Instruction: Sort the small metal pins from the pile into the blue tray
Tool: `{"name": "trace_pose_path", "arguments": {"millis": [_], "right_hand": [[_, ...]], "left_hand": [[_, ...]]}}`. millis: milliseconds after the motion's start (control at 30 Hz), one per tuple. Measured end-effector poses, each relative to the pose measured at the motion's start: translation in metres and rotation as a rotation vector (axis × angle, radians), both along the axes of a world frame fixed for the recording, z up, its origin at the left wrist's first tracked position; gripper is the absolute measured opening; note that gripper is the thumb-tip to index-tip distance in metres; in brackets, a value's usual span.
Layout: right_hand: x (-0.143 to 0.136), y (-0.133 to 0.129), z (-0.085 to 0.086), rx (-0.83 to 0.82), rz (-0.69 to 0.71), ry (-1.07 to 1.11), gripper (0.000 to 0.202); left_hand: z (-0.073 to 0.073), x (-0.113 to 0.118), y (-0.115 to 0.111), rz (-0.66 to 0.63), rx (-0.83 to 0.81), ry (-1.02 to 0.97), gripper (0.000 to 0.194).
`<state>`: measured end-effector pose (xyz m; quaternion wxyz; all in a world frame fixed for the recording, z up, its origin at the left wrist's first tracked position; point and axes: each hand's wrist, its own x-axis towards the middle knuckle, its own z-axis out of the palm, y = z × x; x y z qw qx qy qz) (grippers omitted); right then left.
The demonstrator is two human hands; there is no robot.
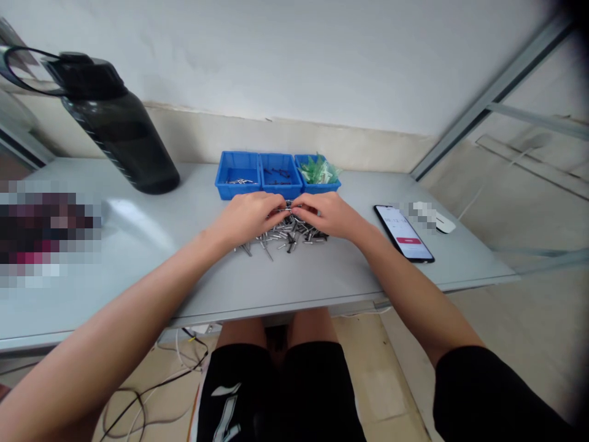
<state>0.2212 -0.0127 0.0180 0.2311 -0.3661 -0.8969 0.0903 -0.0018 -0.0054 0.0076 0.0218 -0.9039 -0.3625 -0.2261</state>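
Observation:
A heap of small metal screws and pins [286, 236] lies on the grey table [322, 276] in front of three joined blue bins. My left hand [251, 215] and my right hand [329, 215] rest over the heap, fingertips meeting above it and pinching small metal pieces between them. The left bin [238, 174] holds a few silver pieces, the middle bin [280, 173] dark pieces, and the right bin [317, 172] green plastic parts.
A large dark water bottle [115, 129] stands at the back left. A smartphone [404, 232] with a lit screen lies to the right, a white object [444, 223] beyond it. Cables hang below the table's front edge. A wall backs the table.

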Motion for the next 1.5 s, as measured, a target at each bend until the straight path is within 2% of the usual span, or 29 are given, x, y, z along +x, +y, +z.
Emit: {"name": "trace_pose_path", "arguments": {"millis": [167,500,1000,1267,1500], "right_hand": [[-0.0008,-0.0001,-0.0008,-0.023,0.024,-0.07,0.03],[0.0034,0.0044,-0.0022,0.078,-0.053,-0.013,0.031],[0.0025,0.0028,-0.0029,0.109,-0.053,0.006,0.031],[0.0016,0.0041,-0.0019,0.049,-0.049,-0.049,0.03],[0.0028,0.0039,-0.0037,0.117,-0.042,0.022,0.029]], "left_hand": [[-0.0022,-0.0003,0.0018,-0.003,0.026,0.003,0.026],[-0.0028,-0.0017,0.0022,-0.005,0.075,-0.004,0.032],[-0.0004,-0.0011,0.0005,-0.003,0.055,0.0,0.029],[-0.0029,-0.0011,0.0015,-0.007,0.058,0.038,0.03],[-0.0005,-0.0002,0.0003,0.007,0.056,0.014,0.03]]}}
